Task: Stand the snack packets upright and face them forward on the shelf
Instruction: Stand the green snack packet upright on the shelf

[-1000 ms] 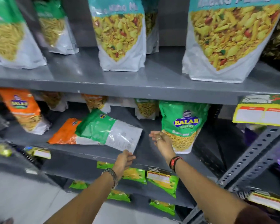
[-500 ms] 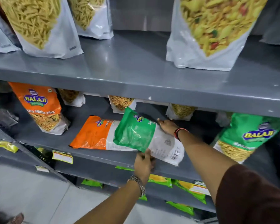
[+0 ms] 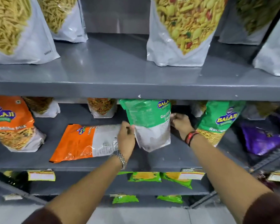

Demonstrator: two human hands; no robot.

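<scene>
A green and white Balaji snack packet [image 3: 148, 123] stands nearly upright on the middle grey shelf [image 3: 168, 157], its top under the shelf above. My left hand [image 3: 126, 138] grips its left edge and my right hand [image 3: 180, 123] grips its right edge. An orange and white packet [image 3: 86, 141] lies flat on the shelf just left of my left hand. Another green Balaji packet [image 3: 220, 122] stands upright to the right, and an orange Balaji packet [image 3: 11, 123] stands at the far left.
Large white pouches [image 3: 181, 29] of snacks stand on the upper shelf [image 3: 120, 75]. Smaller packets stand at the back of the middle shelf. A purple packet [image 3: 262, 139] lies at the right. Small green packets [image 3: 144, 177] and price labels sit on the shelves below.
The green packet was lying across the orange one; both hands have lifted it off and turned it upright. My view has moved closer.
</scene>
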